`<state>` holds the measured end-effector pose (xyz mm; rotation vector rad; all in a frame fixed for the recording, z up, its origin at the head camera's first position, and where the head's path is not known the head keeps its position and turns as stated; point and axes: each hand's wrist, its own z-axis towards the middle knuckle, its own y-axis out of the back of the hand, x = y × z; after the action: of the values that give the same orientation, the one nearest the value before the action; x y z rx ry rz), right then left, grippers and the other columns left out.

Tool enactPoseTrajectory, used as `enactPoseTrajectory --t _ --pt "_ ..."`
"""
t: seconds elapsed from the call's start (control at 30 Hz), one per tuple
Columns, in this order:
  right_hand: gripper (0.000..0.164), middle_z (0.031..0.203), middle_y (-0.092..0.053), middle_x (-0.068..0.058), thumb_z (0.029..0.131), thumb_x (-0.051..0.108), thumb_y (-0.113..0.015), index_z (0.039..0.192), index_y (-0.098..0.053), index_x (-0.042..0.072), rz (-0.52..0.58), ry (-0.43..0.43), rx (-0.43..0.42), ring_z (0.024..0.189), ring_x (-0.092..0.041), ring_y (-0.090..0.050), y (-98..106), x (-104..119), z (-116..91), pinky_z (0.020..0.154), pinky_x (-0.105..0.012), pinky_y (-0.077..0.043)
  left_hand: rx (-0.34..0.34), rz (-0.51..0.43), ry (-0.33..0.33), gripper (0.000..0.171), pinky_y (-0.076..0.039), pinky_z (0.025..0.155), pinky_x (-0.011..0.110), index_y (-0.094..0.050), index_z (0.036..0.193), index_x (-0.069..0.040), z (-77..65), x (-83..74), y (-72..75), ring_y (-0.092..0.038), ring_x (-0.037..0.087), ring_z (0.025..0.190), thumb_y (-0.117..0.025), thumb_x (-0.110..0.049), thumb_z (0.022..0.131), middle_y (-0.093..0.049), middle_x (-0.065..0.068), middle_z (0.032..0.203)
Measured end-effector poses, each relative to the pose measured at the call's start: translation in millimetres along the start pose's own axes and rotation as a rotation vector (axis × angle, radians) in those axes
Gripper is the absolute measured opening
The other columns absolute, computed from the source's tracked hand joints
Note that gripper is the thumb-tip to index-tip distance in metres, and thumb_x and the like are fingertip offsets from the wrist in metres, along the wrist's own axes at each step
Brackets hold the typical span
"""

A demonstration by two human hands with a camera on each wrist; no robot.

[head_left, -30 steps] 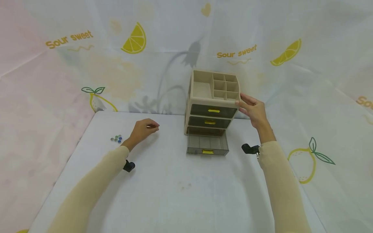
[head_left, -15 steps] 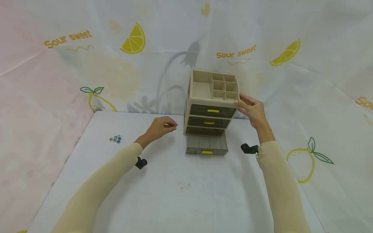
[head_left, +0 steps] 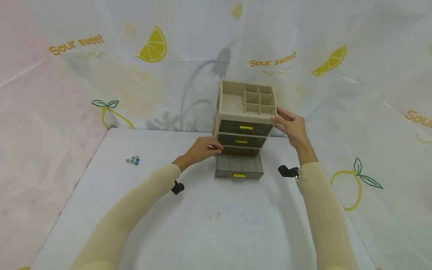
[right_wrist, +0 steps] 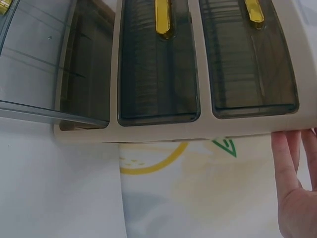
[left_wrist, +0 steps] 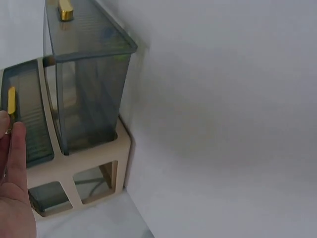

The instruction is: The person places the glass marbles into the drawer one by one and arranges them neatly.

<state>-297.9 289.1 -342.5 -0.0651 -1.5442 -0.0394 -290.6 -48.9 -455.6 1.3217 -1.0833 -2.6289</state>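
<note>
A beige desktop drawer organizer [head_left: 248,116] stands at the back of the table. Its bottom drawer [head_left: 239,165] is pulled out, and the two upper drawers are closed. My left hand [head_left: 202,149] is over the left rear part of the pulled-out drawer, before the organizer's front. Thumb and finger pinch a small clear glass bead [left_wrist: 8,131], mostly hidden by the fingertips. My right hand [head_left: 293,129] holds the organizer's upper right corner, thumb at the front and fingers against the side. In the right wrist view those fingers [right_wrist: 283,158] touch the side wall.
Several small glass beads [head_left: 132,160], clear, greenish and blue, lie on the white table [head_left: 202,217] at the left. The organizer's top has open compartments [head_left: 253,98]. A lemon-print cloth [head_left: 189,45] hangs close behind the organizer.
My left hand has moved right, from the table left of the organizer to above the pulled-out drawer, fingertips still pinched. The right hand stays at the organizer's corner.
</note>
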Motion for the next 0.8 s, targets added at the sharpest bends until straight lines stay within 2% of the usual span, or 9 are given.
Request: enactPoseTrajectory --t 0.17,0.47,0.7,0.8 --pt "0.062 0.145 -0.048 -0.012 0.082 0.008 -0.079 0.138 -0.054 0.002 0.018 0.005 -0.005 0.109 -0.015 -0.063 0 1 0 0.083 -0.026 -0.054 0.046 0.035 -0.033 0.016 -0.054 0.076 0.022 -0.076 0.103 -0.003 8.4 -2.7 -17.1 -0.064 0.014 0.092 -0.072 -0.010 0.089 -0.069 0.002 0.102" --pt "0.060 0.146 -0.048 -0.011 0.082 0.010 -0.079 0.137 -0.055 0.004 -0.008 0.007 0.010 0.113 -0.017 -0.061 1 -2 4 0.086 -0.027 -0.053 0.104 0.028 0.018 0.017 -0.053 0.077 0.022 -0.073 0.104 -0.002 17.8 1.1 -35.0 -0.063 0.013 0.089 -0.072 -0.010 0.089 -0.067 0.001 0.100" --pt "0.061 0.146 -0.047 -0.010 0.082 0.011 -0.079 0.138 -0.054 0.004 -0.014 0.007 0.004 0.114 -0.017 -0.061 3 -2 3 0.086 -0.027 -0.053 0.224 0.106 0.031 0.017 -0.053 0.076 0.020 -0.073 0.106 -0.002 22.3 -0.4 -48.7 -0.063 0.014 0.090 -0.069 -0.007 0.091 -0.066 0.003 0.102" --pt "0.061 0.146 -0.047 -0.010 0.082 0.010 -0.079 0.138 -0.055 0.004 -0.010 0.008 0.006 0.114 -0.017 -0.061 2 -2 3 0.086 -0.027 -0.053 0.281 0.095 0.050 0.017 -0.053 0.076 0.020 -0.073 0.106 0.000 23.9 -2.4 -53.3 -0.065 0.015 0.090 -0.069 -0.006 0.090 -0.067 0.005 0.103"
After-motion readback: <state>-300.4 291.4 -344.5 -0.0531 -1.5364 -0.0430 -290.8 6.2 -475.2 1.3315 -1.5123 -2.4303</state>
